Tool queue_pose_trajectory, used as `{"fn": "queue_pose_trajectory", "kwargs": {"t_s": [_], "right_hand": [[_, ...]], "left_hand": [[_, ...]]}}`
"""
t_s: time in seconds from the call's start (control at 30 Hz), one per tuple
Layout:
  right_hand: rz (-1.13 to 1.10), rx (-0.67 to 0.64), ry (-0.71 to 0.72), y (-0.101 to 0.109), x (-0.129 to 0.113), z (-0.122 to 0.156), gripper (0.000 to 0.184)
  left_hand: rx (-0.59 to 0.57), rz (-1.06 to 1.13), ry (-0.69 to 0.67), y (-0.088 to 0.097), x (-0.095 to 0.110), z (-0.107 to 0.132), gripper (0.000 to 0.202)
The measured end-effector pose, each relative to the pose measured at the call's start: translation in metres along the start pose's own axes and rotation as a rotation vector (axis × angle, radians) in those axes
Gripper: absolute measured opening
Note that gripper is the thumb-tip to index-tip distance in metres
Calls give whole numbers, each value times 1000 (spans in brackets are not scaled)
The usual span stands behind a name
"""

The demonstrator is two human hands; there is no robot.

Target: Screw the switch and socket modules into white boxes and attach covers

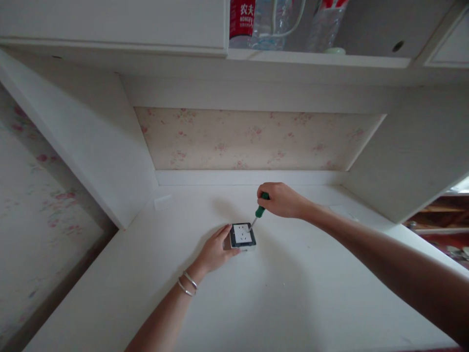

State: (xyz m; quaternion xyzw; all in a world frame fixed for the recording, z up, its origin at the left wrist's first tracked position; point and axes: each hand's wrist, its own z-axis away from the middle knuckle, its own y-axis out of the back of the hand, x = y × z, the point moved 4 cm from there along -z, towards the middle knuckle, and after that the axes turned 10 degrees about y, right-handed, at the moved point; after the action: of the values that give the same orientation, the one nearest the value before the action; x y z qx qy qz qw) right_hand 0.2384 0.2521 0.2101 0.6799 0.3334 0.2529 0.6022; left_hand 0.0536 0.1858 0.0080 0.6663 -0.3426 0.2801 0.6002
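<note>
A small square wall socket (pixel 242 235), white face with a dark frame, lies on the white desk top (pixel 293 293). My left hand (pixel 214 252) grips its left side, fingers wrapped round the edge; two thin bangles circle that wrist. My right hand (pixel 280 199) is closed round a green-handled screwdriver (pixel 258 213). The screwdriver slants down to the left, and its metal tip touches the socket's upper right corner.
The desk sits in a white alcove with side panels left (pixel 91 146) and right (pixel 410 161) and floral wallpaper (pixel 249 139) behind. A shelf above holds plastic water bottles (pixel 256 22). A small white piece (pixel 163 202) lies at the back left of the desk.
</note>
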Motion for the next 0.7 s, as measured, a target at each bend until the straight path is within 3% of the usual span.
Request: {"fn": "queue_pose_trajectory", "kwargs": {"t_s": [0.2, 0.5, 0.7], "right_hand": [[-29, 32, -3, -4, 13, 11, 14], [-6, 63, 64, -5, 11, 11, 13], [0, 1, 6, -6, 15, 7, 14]], "left_hand": [[-8, -4, 10, -1, 1, 0, 73], [-20, -29, 24, 1, 4, 0, 74], [-20, -13, 13, -1, 1, 0, 76]]}}
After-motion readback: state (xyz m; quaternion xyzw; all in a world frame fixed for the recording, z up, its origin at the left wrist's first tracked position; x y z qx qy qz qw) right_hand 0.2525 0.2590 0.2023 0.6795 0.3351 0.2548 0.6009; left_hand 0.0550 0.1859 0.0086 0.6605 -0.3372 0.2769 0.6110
